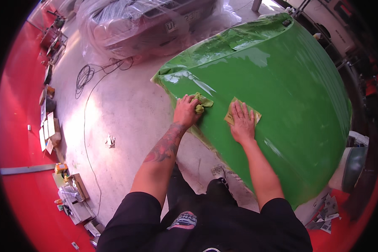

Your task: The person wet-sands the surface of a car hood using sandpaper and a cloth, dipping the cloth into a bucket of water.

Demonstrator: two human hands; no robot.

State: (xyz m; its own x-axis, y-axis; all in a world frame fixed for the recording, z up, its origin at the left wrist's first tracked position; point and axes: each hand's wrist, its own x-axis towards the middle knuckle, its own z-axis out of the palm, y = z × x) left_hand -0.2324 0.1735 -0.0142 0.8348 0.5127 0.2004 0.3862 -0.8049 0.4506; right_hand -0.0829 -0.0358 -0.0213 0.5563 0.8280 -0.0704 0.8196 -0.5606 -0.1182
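Note:
A broad green painted panel (277,80), which looks like a car's bonnet, spreads across the right half of the head view. Whitish wet streaks and shiny patches lie on it. My left hand (186,111) is closed around a crumpled yellow-green cloth (204,101) at the panel's left edge. Farther right, my right hand (242,122) lies flat with its fingers stretched out, pressing a square yellowish sheet (257,116) against the green surface. That sheet looks like sandpaper; its middle is hidden under my palm.
Behind the panel stands a car (142,29) wrapped in clear plastic film. A black cable (85,77) lies coiled on the pale floor (126,101), near a crumpled scrap (110,141). Boxes (50,128) line the red area at left. Papers (328,212) lie at lower right.

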